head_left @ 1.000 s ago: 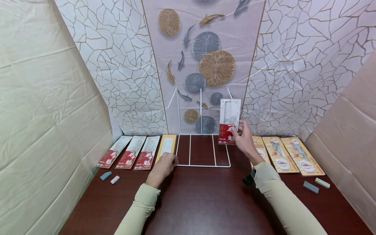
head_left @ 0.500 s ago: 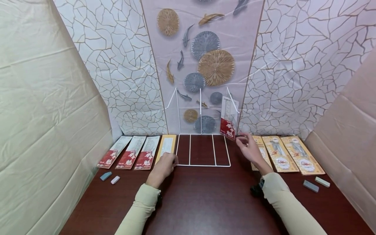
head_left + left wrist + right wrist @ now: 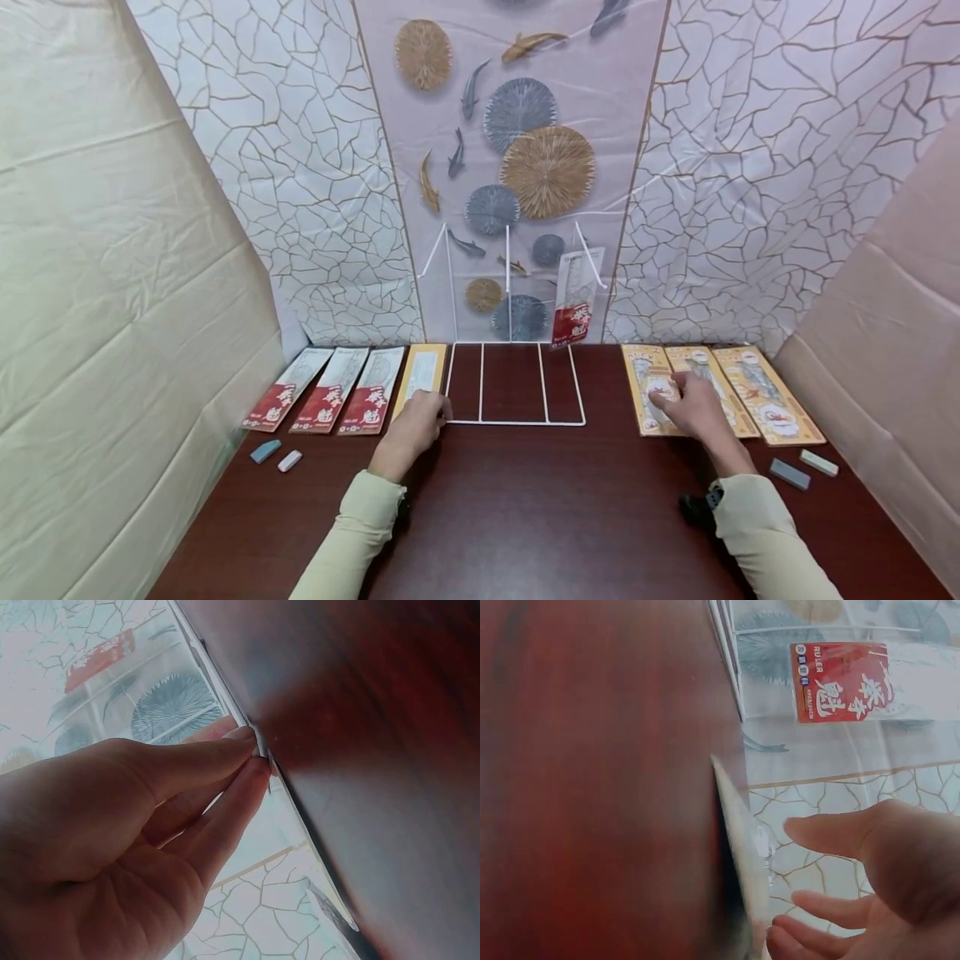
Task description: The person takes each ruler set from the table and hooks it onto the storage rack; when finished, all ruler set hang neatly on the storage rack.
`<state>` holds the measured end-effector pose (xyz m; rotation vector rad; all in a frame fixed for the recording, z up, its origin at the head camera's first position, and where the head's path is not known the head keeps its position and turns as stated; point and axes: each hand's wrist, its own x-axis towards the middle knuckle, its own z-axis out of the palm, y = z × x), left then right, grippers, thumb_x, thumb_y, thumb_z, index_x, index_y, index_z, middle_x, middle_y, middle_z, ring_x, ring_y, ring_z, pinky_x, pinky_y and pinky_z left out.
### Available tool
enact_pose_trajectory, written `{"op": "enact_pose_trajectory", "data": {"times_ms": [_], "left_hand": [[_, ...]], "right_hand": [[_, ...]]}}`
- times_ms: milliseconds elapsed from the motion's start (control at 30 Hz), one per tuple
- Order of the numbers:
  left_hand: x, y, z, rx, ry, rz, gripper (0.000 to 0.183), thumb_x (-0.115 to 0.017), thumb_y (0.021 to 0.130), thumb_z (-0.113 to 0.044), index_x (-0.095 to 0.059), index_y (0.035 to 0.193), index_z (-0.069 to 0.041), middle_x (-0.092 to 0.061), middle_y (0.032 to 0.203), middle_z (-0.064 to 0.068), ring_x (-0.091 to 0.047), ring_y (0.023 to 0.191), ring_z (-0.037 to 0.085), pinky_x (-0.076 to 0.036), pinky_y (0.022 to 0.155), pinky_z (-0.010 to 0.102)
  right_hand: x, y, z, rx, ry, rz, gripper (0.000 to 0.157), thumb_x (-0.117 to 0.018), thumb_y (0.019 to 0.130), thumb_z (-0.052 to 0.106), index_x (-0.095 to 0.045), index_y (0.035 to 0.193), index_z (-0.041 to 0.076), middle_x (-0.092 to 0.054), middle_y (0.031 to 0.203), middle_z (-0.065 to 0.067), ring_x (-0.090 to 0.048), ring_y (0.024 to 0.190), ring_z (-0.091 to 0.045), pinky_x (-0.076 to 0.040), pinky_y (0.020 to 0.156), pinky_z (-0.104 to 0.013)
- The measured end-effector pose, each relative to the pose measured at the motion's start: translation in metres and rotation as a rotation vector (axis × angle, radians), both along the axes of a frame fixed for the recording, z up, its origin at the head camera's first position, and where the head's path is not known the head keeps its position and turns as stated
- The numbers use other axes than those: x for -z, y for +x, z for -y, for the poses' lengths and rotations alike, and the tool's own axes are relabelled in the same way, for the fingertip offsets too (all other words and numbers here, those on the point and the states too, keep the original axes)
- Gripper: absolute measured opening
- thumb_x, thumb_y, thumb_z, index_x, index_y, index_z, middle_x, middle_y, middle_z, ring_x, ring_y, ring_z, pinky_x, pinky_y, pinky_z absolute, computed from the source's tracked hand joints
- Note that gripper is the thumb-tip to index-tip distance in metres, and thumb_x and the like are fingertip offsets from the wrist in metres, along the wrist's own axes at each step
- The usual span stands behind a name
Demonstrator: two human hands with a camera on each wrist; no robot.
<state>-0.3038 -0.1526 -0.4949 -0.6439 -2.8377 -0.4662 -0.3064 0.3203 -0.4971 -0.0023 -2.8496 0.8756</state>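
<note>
My left hand (image 3: 415, 423) pinches the front left part of a white wire rack's base (image 3: 517, 423), with the thin wire between thumb and fingers (image 3: 251, 742) in the left wrist view. A red-and-white ruler set pack (image 3: 572, 321) hangs slightly tilted from the rack's right hook. Over on the right, my right hand (image 3: 699, 407) reaches across the yellow packs, nearest the leftmost yellow pack (image 3: 642, 371). Its thumb and fingers are spread apart in the right wrist view, beside the yellow pack's edge (image 3: 739, 840), and hold nothing.
Three red-and-white ruler packs (image 3: 326, 400) lie at the left, with one yellow pack (image 3: 418, 371) beside them. Two more yellow packs (image 3: 765, 392) are at the right. Small erasers (image 3: 790, 475) sit near both sides. A patterned cloth backdrop (image 3: 555, 167) stands close behind the rack.
My right hand has let go of the ruler set pack, which now hangs on the rack's right hook, and has moved right to the yellow packs. My left hand stays at the rack.
</note>
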Motion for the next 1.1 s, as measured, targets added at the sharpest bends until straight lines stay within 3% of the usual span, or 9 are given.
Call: {"op": "enact_pose_trajectory", "data": {"times_ms": [167, 333, 467, 567, 667, 800, 833, 967, 1100], "left_hand": [[-0.0027, -0.0006, -0.0003, 0.012, 0.001, 0.006, 0.019, -0.070, 0.081, 0.008, -0.074, 0.078, -0.010, -0.071, 0.079, 0.003, -0.068, 0.079, 0.022, -0.056, 0.071, 0.035], [-0.0044, -0.0013, -0.0003, 0.003, 0.002, 0.018, 0.019, -0.070, 0.082, 0.007, -0.074, 0.079, -0.011, -0.071, 0.079, 0.003, -0.068, 0.080, 0.022, -0.056, 0.072, 0.036], [-0.0028, -0.0017, 0.0001, 0.000, -0.001, 0.020, 0.017, -0.071, 0.082, 0.006, -0.074, 0.079, -0.011, -0.071, 0.079, 0.003, -0.068, 0.080, 0.022, -0.056, 0.072, 0.036], [-0.0010, -0.0019, -0.0001, 0.003, -0.009, 0.005, 0.017, -0.072, 0.081, 0.006, -0.074, 0.078, -0.011, -0.071, 0.078, 0.002, -0.067, 0.078, 0.021, -0.056, 0.070, 0.035], [0.0006, -0.0020, -0.0006, 0.007, -0.007, -0.014, 0.017, -0.073, 0.079, 0.006, -0.073, 0.077, -0.011, -0.071, 0.077, 0.002, -0.067, 0.077, 0.020, -0.056, 0.070, 0.035], [0.0010, -0.0012, -0.0011, 0.015, -0.001, -0.037, 0.018, -0.072, 0.077, 0.008, -0.072, 0.074, -0.011, -0.070, 0.075, 0.001, -0.066, 0.074, 0.019, -0.055, 0.067, 0.033], [0.0009, -0.0010, -0.0010, 0.018, -0.001, -0.041, 0.019, -0.071, 0.077, 0.008, -0.072, 0.074, -0.011, -0.069, 0.075, 0.000, -0.065, 0.073, 0.018, -0.054, 0.066, 0.032], [0.0012, 0.0005, -0.0002, 0.022, -0.001, -0.048, 0.020, -0.069, 0.077, 0.008, -0.071, 0.073, -0.011, -0.068, 0.073, 0.000, -0.063, 0.071, 0.017, -0.052, 0.063, 0.030], [0.0030, 0.0013, 0.0010, 0.026, 0.007, -0.044, 0.019, -0.071, 0.077, 0.007, -0.071, 0.074, -0.011, -0.070, 0.074, 0.002, -0.065, 0.072, 0.018, -0.054, 0.065, 0.031]], "right_hand": [[0.0035, 0.0007, -0.0026, -0.019, 0.051, 0.070, 0.084, -0.072, 0.090, 0.039, -0.038, 0.141, -0.018, -0.041, 0.137, -0.044, -0.032, 0.128, -0.061, -0.036, 0.101, -0.069], [0.0047, 0.0006, -0.0052, -0.009, 0.049, 0.088, 0.101, -0.076, 0.085, 0.048, -0.032, 0.143, -0.022, -0.048, 0.129, -0.046, -0.047, 0.117, -0.059, -0.046, 0.093, -0.064], [0.0047, 0.0017, -0.0078, 0.005, 0.008, 0.153, 0.109, -0.072, 0.085, 0.057, -0.027, 0.146, -0.021, -0.051, 0.128, -0.044, -0.054, 0.113, -0.055, -0.051, 0.088, -0.060], [0.0039, 0.0033, -0.0088, 0.012, -0.055, 0.191, 0.104, -0.068, 0.088, 0.058, -0.029, 0.147, -0.018, -0.046, 0.136, -0.042, -0.054, 0.114, -0.052, -0.053, 0.085, -0.054], [0.0035, 0.0039, -0.0088, 0.027, -0.141, 0.194, 0.090, -0.060, 0.094, 0.055, -0.036, 0.146, -0.013, -0.052, 0.128, -0.038, -0.058, 0.103, -0.045, -0.053, 0.076, -0.044], [0.0033, 0.0041, -0.0074, 0.065, -0.225, 0.143, 0.072, -0.054, 0.100, 0.048, -0.043, 0.144, -0.008, -0.060, 0.122, -0.034, -0.063, 0.098, -0.040, -0.054, 0.071, -0.039], [0.0031, 0.0044, -0.0068, 0.076, -0.239, 0.123, 0.070, -0.054, 0.100, 0.046, -0.043, 0.145, -0.006, -0.058, 0.132, -0.032, -0.064, 0.107, -0.040, -0.056, 0.076, -0.040], [0.0033, 0.0038, -0.0054, 0.093, -0.306, 0.066, 0.065, -0.054, 0.101, 0.042, -0.043, 0.147, -0.003, -0.055, 0.137, -0.034, -0.062, 0.116, -0.045, -0.058, 0.082, -0.044], [0.0012, 0.0036, -0.0015, 0.110, -0.344, -0.011, 0.064, -0.056, 0.100, 0.042, -0.044, 0.146, 0.000, -0.059, 0.132, -0.033, -0.065, 0.110, -0.043, -0.057, 0.075, -0.035]]}}
